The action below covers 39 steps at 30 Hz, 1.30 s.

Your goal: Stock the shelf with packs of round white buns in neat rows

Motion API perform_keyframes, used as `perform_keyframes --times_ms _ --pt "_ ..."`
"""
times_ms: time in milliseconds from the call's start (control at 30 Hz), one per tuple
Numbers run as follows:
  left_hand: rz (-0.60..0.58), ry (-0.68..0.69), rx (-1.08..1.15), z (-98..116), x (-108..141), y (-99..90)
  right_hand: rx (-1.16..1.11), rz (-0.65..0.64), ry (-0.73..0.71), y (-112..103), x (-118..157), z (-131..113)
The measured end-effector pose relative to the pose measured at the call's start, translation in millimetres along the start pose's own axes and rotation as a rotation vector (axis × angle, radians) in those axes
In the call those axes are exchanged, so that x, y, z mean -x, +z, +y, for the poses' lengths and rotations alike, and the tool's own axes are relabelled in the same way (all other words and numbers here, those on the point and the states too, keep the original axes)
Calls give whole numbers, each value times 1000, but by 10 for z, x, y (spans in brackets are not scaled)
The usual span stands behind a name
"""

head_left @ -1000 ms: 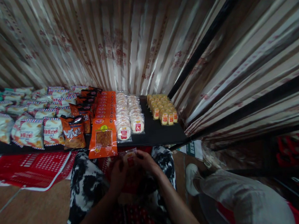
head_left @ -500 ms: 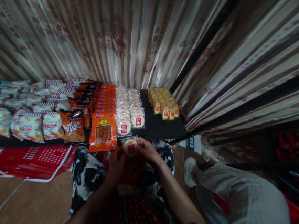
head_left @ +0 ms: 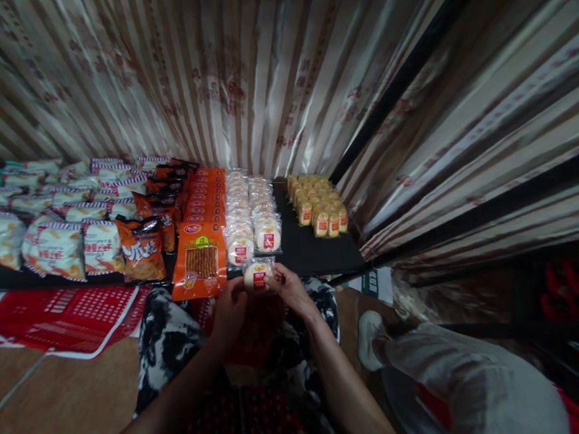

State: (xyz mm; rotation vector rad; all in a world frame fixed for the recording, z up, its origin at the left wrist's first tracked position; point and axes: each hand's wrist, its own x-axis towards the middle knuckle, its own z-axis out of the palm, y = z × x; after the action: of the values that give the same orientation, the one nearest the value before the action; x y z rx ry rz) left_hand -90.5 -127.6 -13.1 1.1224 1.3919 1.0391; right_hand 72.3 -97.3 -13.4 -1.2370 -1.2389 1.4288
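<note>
A round white cake in clear wrap with a red label (head_left: 259,277) is held upright at the front edge of the black shelf (head_left: 307,250). My right hand (head_left: 291,289) pinches its right side. My left hand (head_left: 229,308) is closed at its left side, fingertips close to the wrapper; whether they grip it is hard to see. Just behind stand two rows of the same wrapped cakes (head_left: 267,233). To their left is a row of orange snack packs (head_left: 199,254), and to their right, past a gap, are small yellow wrapped cakes (head_left: 321,221).
Orange-black bags (head_left: 142,250) and white snack bags (head_left: 60,248) fill the shelf's left part. A red basket (head_left: 84,320) is below. A person's leg in light trousers (head_left: 482,369) is at the right. Black bars (head_left: 407,54) cross before the striped curtain (head_left: 237,60).
The held cake has moved slightly right and up, and its label now faces the camera more squarely. Both hands have shifted slightly with it.
</note>
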Motion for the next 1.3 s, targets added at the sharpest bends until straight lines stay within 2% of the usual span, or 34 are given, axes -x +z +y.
perform_keyframes --times_ms 233,533,767,1000,1300 --pt "-46 -17 -68 70 6 175 -71 44 11 -173 44 76" --pt "-44 73 -218 103 -104 320 -49 164 -1 -299 4 15" --pt "-34 87 -119 73 -179 419 15 195 -35 -371 -56 31" --pt "-53 98 -108 102 -230 469 136 318 -70 -457 -90 136" --pt "-58 136 -130 39 -349 562 186 370 -92 -514 -124 179"
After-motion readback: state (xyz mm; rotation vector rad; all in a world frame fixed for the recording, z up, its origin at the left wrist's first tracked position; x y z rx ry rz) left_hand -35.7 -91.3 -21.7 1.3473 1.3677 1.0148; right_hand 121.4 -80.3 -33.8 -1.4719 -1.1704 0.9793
